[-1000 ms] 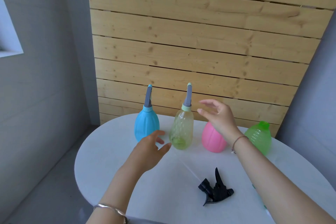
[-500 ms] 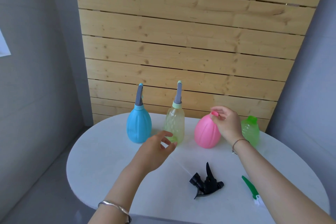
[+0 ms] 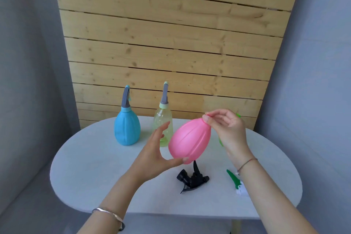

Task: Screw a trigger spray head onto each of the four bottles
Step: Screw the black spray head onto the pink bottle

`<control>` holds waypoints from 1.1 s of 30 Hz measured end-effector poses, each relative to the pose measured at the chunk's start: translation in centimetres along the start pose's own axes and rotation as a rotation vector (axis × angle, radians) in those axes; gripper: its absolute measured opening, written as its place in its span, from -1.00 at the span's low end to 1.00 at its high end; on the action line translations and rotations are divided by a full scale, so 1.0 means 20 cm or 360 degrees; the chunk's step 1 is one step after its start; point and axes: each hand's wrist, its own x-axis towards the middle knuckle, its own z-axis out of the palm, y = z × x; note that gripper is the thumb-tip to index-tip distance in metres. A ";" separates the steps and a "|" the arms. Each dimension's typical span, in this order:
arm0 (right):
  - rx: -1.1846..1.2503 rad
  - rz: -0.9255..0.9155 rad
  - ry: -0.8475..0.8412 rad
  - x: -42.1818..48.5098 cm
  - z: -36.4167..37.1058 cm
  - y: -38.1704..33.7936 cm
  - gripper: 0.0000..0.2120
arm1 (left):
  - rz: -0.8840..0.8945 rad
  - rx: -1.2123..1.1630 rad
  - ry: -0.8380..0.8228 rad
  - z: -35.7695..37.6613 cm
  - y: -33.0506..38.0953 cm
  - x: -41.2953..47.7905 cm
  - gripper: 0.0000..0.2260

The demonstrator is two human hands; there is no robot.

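Note:
The pink bottle [image 3: 190, 139] hangs tilted above the white table [image 3: 91, 159], with no spray head on it. My right hand [image 3: 227, 129] pinches its neck at the top. My left hand [image 3: 154, 156] is spread beside it, thumb touching the bottle's base. A blue bottle [image 3: 126, 129] and a clear yellow-green bottle [image 3: 163, 125] stand at the back, each with a grey spray head. The green bottle [image 3: 220, 140] is almost fully hidden behind my right hand. A black trigger head [image 3: 191, 179] lies on the table below the pink bottle. A green and white trigger head [image 3: 236, 182] lies to its right.
A wooden plank wall [image 3: 171, 43] rises just behind the table's far edge. Grey walls close in on both sides. The table's front edge runs near my forearms.
My right hand has lifted the pink bottle off the table by its neck and tilted it toward me. My left hand has risen to its base. The camera has moved closer.

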 end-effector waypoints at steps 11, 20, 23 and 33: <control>-0.0098 0.0192 -0.0527 -0.14 -0.08 0.11 -0.73 | -0.0096 0.0000 -0.0083 -0.06 -0.03 -0.12 -0.17; -0.1028 0.0346 -0.1272 -0.27 -0.18 0.36 -0.48 | -0.0299 0.0040 -0.0078 -0.22 -0.14 -0.17 -0.13; -0.1111 0.0380 -0.1293 -0.27 -0.18 0.39 -0.43 | -0.0311 0.0016 -0.0078 -0.22 -0.14 -0.17 -0.13; -0.1013 0.0283 -0.1192 -0.26 -0.12 0.39 -0.61 | -0.0310 -0.0072 -0.0006 -0.22 -0.15 -0.14 -0.22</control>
